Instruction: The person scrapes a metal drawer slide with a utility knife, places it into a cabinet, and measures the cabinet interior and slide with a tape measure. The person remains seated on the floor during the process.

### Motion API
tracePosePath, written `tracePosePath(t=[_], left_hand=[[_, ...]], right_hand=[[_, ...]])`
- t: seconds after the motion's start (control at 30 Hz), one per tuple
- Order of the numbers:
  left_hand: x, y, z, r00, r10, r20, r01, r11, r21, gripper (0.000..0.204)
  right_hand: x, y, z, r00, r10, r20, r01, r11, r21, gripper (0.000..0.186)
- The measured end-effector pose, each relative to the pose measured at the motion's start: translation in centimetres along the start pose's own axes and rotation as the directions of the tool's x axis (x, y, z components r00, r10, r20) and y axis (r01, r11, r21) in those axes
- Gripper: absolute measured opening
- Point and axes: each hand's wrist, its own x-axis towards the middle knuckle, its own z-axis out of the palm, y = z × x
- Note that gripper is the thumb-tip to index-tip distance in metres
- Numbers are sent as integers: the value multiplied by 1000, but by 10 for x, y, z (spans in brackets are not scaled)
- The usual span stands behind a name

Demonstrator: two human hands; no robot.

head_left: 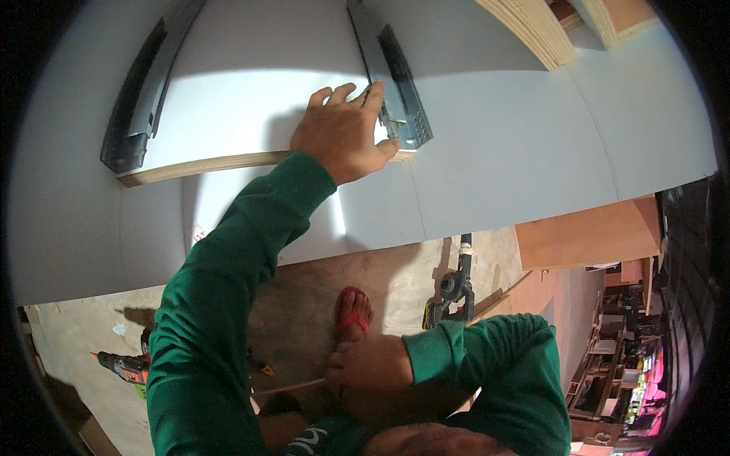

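Far left, on the floor: orange-and-black drill (125,367). Above it, left rail (158,83), grey metal, along the left side of a white shelf (220,114) with a bare plywood front edge. My left hand (342,133) lies palm down over the shelf's right front, fingers spread and gripping nothing; index fingertip touches the right rail (395,80), thumb near the front edge. My right hand (372,368) is low by my sandalled foot (353,311); grip cannot be told. Farther right, black power tool (456,285) on floor, then brown board (589,232).
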Motion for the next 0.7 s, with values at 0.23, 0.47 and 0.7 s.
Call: tracePosePath(t=[0.23,0.47,0.7], left_hand=[[-1,0,0,1000,-17,-24,17,1000,16,86],[-15,9,-4,953,168,-251,-143,983,113,72],[-40,54,23,972,210,-106,-178,950,255,53]], right_hand=[[3,16,-23,998,62,25,-57,982,-178,41],[-6,-7,4,968,6,-252,-46,987,-154,41],[-26,-2,39,955,117,-274,-143,987,-78,37]])
